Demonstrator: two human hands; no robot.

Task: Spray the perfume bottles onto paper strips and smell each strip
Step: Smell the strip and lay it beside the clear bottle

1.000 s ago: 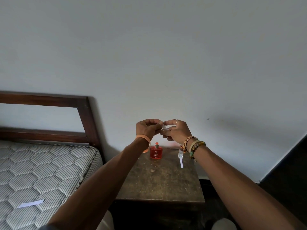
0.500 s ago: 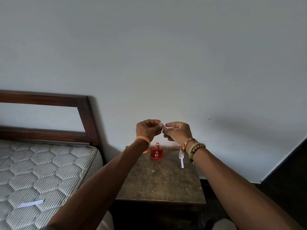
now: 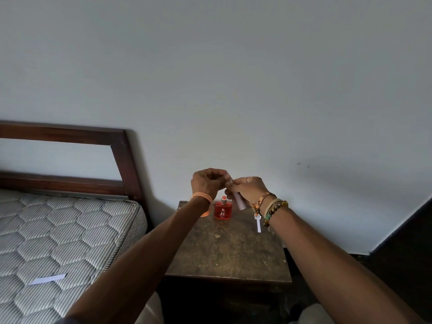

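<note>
Now tilted downward, the pale vial (image 3: 239, 201) sits gripped in the right hand (image 3: 247, 189), left hand (image 3: 207, 183) pinching at its top, the red bottle (image 3: 223, 210) waiting on the table (image 3: 229, 251).

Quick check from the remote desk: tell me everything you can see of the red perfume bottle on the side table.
The red perfume bottle is squarish, clear glass by its look, filled with red liquid, with a silvery neck and an orange-red spray top, no cap visible. A small dark logo marks its front. It stands upright at the back of the worn wooden side table, near the wall. Nothing grips it; both hands are above it.
</note>
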